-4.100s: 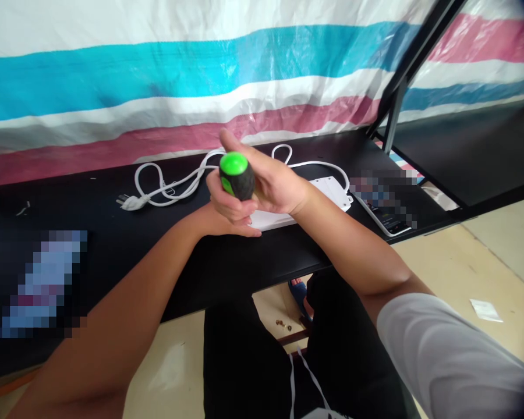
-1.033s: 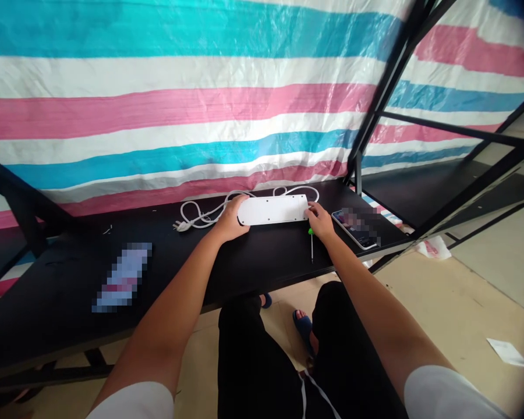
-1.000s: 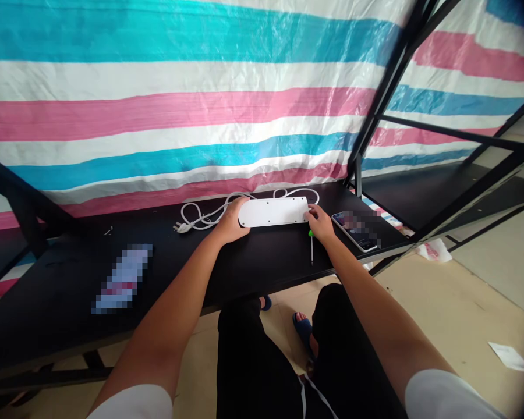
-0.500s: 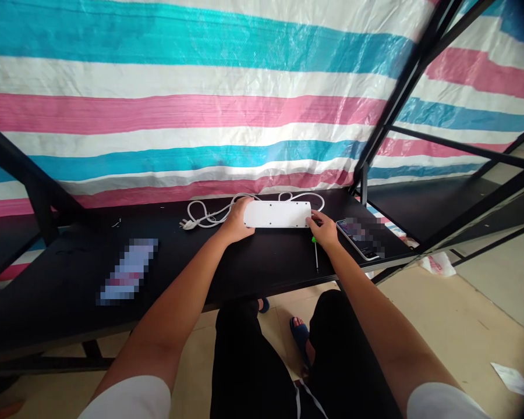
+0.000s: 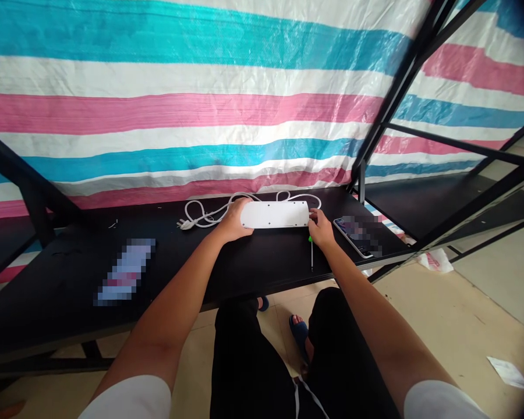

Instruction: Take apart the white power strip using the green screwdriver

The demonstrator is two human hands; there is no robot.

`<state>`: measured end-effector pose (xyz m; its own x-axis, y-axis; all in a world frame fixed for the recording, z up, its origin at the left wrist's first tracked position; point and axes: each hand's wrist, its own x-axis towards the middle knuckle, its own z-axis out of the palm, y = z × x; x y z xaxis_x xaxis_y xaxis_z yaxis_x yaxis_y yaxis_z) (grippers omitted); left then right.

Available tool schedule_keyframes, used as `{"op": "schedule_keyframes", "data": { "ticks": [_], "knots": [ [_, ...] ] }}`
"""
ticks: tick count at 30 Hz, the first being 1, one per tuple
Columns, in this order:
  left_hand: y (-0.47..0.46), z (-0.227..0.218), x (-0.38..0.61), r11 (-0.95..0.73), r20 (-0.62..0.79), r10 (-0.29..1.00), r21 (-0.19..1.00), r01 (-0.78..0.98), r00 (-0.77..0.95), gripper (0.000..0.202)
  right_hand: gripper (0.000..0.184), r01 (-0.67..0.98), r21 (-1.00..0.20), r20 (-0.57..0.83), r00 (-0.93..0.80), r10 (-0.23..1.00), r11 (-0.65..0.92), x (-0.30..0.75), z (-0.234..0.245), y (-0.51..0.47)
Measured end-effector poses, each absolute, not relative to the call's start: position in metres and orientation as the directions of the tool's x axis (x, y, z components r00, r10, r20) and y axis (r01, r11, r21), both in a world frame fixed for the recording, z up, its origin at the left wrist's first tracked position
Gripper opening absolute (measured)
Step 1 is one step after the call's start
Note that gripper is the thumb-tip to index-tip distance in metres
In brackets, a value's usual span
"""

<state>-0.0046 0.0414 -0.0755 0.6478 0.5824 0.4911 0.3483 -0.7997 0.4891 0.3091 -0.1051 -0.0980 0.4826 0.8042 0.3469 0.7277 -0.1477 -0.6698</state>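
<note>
A white power strip (image 5: 275, 215) lies back side up on the black table (image 5: 253, 262). My left hand (image 5: 233, 220) grips its left end. My right hand (image 5: 319, 227) holds its right end, fingers curled on the edge. The strip's white cord and plug (image 5: 201, 214) coil behind and to the left. A screwdriver (image 5: 311, 251) with a green handle lies on the table just under my right hand, its shaft pointing toward me.
A phone (image 5: 357, 235) lies right of my right hand near the table edge. A blurred flat item (image 5: 124, 271) rests at the left. Black frame bars (image 5: 388, 99) rise at the right. A striped tarp (image 5: 179, 99) hangs behind. Paper (image 5: 509, 372) lies on the floor.
Four seconds ago my hands held the screwdriver upright over the strip; now it lies on the table and both hands hold the strip's ends. Over the last second only the view shifted.
</note>
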Motion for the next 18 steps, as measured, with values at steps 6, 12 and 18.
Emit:
{"op": "schedule_keyframes", "data": {
  "ticks": [6,12,18],
  "knots": [
    [0.045,-0.073,-0.012,-0.743,0.394,0.622,0.571,0.35,0.677,0.097,0.066,0.766,-0.579,0.351,0.542,0.763,-0.278,0.288,-0.094,-0.131],
    [0.043,-0.065,-0.017,-0.708,0.341,0.644,0.604,0.365,0.685,0.097,0.02,0.688,-0.621,0.244,0.625,0.741,-0.376,0.294,-0.08,-0.16],
    [0.042,-0.059,-0.022,-0.667,0.237,0.638,0.646,0.371,0.733,0.094,0.033,0.521,-0.851,0.353,0.664,0.659,-0.069,0.308,-0.009,-0.142]
  ]
}}
